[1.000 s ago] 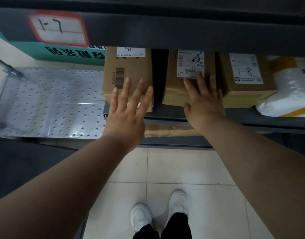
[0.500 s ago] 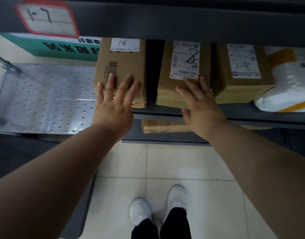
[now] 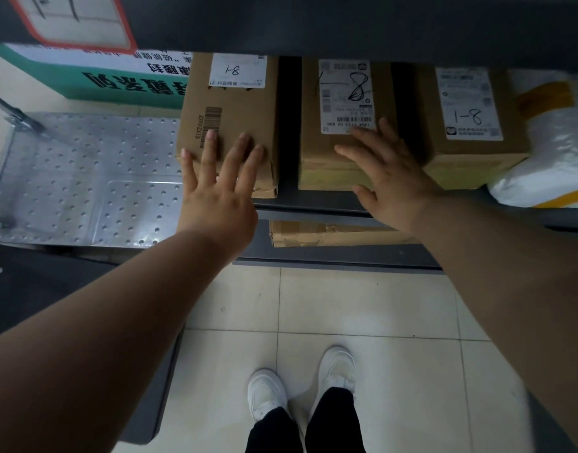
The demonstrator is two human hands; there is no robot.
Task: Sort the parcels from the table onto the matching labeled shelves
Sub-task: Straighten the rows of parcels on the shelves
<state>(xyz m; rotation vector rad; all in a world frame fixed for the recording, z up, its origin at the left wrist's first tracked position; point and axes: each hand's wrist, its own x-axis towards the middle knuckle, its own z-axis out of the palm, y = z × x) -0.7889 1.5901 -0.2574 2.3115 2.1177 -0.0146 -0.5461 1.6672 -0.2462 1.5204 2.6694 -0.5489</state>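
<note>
As two cardboard parcels sit side by side at the left end of a dark shelf (image 3: pixel 300 209), a person lays an open palm on each. The left hand (image 3: pixel 215 191) is flat on the left parcel (image 3: pixel 245 106), fingers straight and spread over its near corner, and the right hand (image 3: pixel 392 178) is spread likewise across the middle parcel (image 3: pixel 313 142), just below its shipping label. Neither hand grips anything; both only press. Both parcels carry a handwritten "1-8", as does a third parcel (image 3: pixel 470 155) to their right, which stands just beside a white plastic mailer (image 3: pixel 549 165) at the shelf's right end. The left parcel's near end lies close to the shelf's front edge, and a dark gap separates it from the middle one. The step in hand appears to be seating the pair on the shelf. Doing it well likely means pushing level and straight back, so that neither box twists, the labels face up and readable, and nothing overhangs the edge. A red-bordered tag (image 3: pixel 75 21) reading "1-7" sits on the beam above, toward its left; a perforated metal platform (image 3: pixel 85 178) lies beyond the shelf's left end — and another carton (image 3: pixel 330 233) rests on the tier below.
</note>
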